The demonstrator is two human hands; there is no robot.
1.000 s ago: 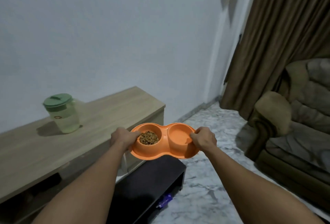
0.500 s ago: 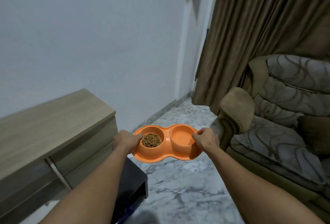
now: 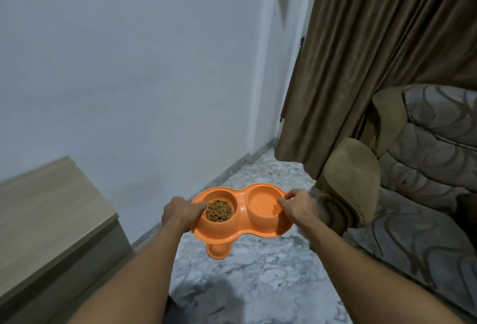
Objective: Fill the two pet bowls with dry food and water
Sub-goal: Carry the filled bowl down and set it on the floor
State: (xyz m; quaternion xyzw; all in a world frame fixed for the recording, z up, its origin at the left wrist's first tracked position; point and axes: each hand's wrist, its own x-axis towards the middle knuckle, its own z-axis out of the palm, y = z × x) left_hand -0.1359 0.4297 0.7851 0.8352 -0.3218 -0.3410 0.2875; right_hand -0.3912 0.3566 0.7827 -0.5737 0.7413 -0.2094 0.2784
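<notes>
1. Your left hand (image 3: 180, 211) grips the left end of the orange double bowl (image 3: 241, 214), and your right hand (image 3: 299, 207) pinches the right rim.
2. You hold the double bowl in the air above the marble floor (image 3: 258, 285), between the wooden surface (image 3: 46, 207) and the armchair (image 3: 426, 168).
3. The left bowl (image 3: 219, 196) holds a heap of brown dry food (image 3: 219, 210).
4. The right bowl (image 3: 262, 203) looks smooth and orange inside; you cannot tell whether there is water in it.
</notes>
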